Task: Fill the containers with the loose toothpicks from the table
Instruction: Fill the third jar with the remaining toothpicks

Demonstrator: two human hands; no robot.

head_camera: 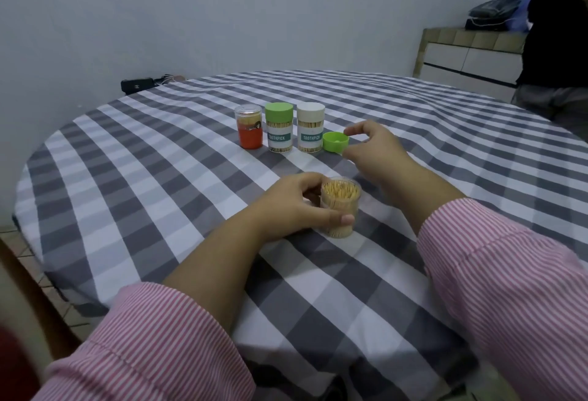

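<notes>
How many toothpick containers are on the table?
4. Three stand capped in a row: an orange container, a green-capped container, a white-capped container. The left hand holds an open container nearer.
</notes>
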